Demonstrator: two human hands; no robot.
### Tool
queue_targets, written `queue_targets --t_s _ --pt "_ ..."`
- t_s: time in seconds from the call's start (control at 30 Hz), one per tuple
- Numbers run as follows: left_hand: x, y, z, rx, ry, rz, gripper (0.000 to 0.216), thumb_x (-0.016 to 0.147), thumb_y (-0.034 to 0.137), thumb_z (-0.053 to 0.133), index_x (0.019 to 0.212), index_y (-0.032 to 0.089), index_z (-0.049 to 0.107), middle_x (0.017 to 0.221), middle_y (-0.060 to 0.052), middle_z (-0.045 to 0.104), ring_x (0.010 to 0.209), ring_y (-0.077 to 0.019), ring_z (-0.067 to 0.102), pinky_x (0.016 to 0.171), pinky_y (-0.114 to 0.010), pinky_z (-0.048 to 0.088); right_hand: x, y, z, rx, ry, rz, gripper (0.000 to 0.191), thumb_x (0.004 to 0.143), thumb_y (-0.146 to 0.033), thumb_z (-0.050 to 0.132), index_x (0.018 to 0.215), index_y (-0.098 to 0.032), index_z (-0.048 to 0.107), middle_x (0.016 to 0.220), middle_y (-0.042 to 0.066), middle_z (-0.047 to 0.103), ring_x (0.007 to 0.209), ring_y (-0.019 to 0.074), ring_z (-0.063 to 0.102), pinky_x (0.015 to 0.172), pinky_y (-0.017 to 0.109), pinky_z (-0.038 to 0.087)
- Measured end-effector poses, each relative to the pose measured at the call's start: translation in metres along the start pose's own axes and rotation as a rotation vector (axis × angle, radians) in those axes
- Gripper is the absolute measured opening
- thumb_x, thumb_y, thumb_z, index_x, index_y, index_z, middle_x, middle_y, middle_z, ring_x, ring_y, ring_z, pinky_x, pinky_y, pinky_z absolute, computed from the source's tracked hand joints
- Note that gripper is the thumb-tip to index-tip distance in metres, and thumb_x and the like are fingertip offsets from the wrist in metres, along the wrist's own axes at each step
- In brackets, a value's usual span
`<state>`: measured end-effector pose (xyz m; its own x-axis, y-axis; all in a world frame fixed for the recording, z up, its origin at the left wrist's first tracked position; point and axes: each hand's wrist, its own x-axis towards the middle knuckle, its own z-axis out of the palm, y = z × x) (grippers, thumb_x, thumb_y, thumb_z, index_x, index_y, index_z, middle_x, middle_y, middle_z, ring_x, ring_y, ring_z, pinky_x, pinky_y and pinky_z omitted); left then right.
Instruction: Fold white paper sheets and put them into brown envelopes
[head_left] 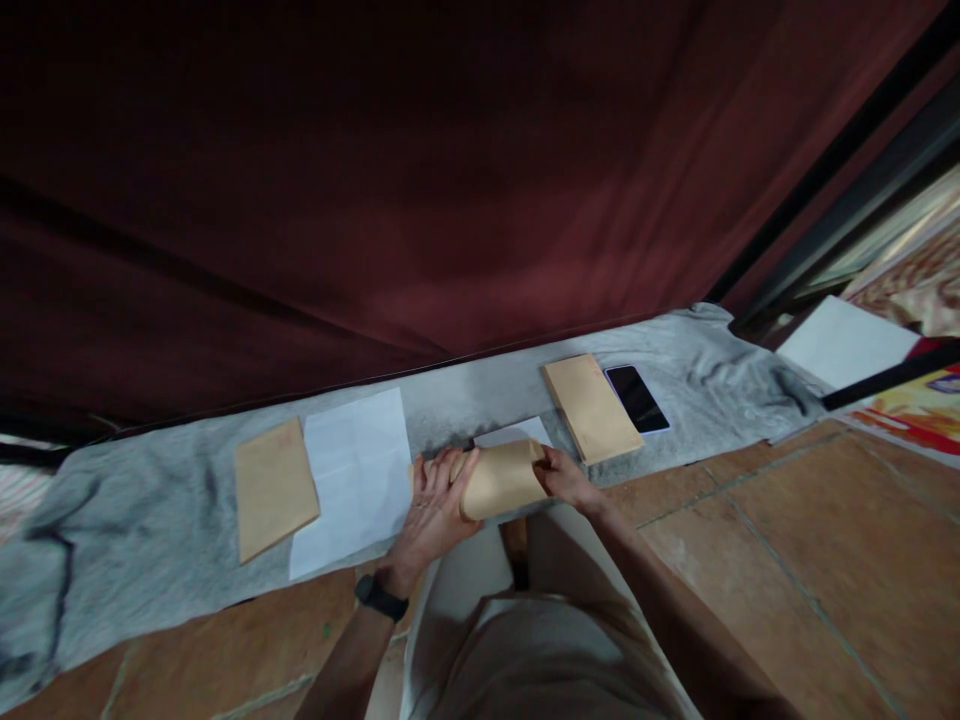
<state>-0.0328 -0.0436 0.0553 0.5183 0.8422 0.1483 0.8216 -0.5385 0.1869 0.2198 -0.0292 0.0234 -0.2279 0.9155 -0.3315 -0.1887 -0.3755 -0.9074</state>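
Note:
A brown paper envelope [504, 478] lies between my hands at the front edge of the grey cloth, its surface bowed upward. My left hand [439, 500] grips its left end, with the thumb along the top; some fingertips are hidden. At the right end, my right hand [564, 477] pinches the paper edge, and part of those fingers is behind it. A folded white sheet [517, 432] shows just behind the envelope. To the left of my left hand, a large white sheet [352, 480] with faint creases lies flat beside more brown envelopes [276, 488].
The grey cloth [150, 510] runs along a dark red curtain [450, 220]. A stack of brown envelopes [592, 408] and a smartphone [637, 398] lie to the right. Beyond the cloth's right end is a white sheet [847, 342]. Brown tiles [810, 520] cover the floor.

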Motion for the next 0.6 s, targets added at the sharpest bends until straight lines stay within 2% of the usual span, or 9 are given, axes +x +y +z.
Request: queue_targets --t_s 0.1,0.23,0.3,0.37,0.43,0.53,0.6 --pt "0.0 0.0 0.005 0.005 0.015 -0.015 0.107 0.069 0.032 0.078 0.162 0.02 0.025 0.153 -0.02 0.045 0.144 -0.0408 0.039 0.124 -0.064 0.011 0.0 0.003 -0.004 -0.102 0.092 -0.082 0.037 0.071 -0.041 0.072 0.102 -0.023 0.068 0.077 0.0 0.071 0.066 0.0184 0.064 0.062 0.03 0.052" --pt "0.001 -0.001 0.011 0.011 0.018 -0.03 0.106 0.07 0.034 0.078 0.161 0.018 0.027 0.152 -0.021 0.046 0.144 -0.0411 0.039 0.124 -0.064 0.013 -0.011 -0.01 -0.013 -0.261 0.39 -0.309 0.036 0.077 -0.042 0.069 0.109 -0.024 0.069 0.102 0.006 0.072 0.089 0.0216 0.066 0.078 0.033 0.054" --pt "0.002 -0.001 0.013 0.02 0.019 -0.036 0.106 0.07 0.036 0.078 0.161 0.019 0.027 0.152 -0.021 0.046 0.144 -0.0413 0.039 0.124 -0.064 0.013 -0.02 -0.019 -0.018 -0.273 0.423 -0.368 0.03 0.082 -0.044 0.065 0.103 -0.023 0.071 0.102 0.007 0.073 0.092 0.0221 0.066 0.084 0.035 0.054" --pt "0.002 0.002 0.014 0.026 0.019 -0.038 0.105 0.07 0.036 0.078 0.161 0.018 0.027 0.153 -0.022 0.046 0.145 -0.0416 0.038 0.124 -0.064 0.013 -0.029 -0.025 -0.023 -0.244 0.311 -0.33 0.029 0.086 -0.046 0.06 0.097 -0.022 0.073 0.096 0.006 0.074 0.087 0.0218 0.066 0.083 0.036 0.054" --pt "0.001 0.007 0.014 0.028 0.022 -0.036 0.105 0.071 0.036 0.079 0.16 0.017 0.027 0.153 -0.022 0.046 0.145 -0.0417 0.038 0.124 -0.064 0.014 -0.035 -0.026 -0.027 -0.241 0.131 -0.238 0.032 0.087 -0.048 0.059 0.094 -0.022 0.075 0.09 0.005 0.074 0.081 0.0213 0.066 0.079 0.036 0.054" --pt "-0.002 0.015 0.013 0.026 0.01 -0.004 0.102 0.072 0.033 0.078 0.16 0.017 0.028 0.153 -0.021 0.046 0.147 -0.0405 0.036 0.124 -0.064 0.015 -0.039 -0.021 -0.032 -0.365 -0.122 -0.147 0.027 0.084 -0.045 0.064 0.086 -0.021 0.076 0.085 0.004 0.073 0.081 0.0206 0.064 0.079 0.034 0.052" --pt "-0.004 0.02 0.013 0.018 -0.009 0.034 0.099 0.074 0.033 0.077 0.16 0.019 0.029 0.153 -0.02 0.047 0.148 -0.0394 0.035 0.124 -0.064 0.014 -0.039 -0.016 -0.037 -0.422 -0.234 -0.083 0.023 0.081 -0.04 0.067 0.082 -0.019 0.076 0.081 0.003 0.071 0.08 0.0191 0.063 0.076 0.032 0.052"
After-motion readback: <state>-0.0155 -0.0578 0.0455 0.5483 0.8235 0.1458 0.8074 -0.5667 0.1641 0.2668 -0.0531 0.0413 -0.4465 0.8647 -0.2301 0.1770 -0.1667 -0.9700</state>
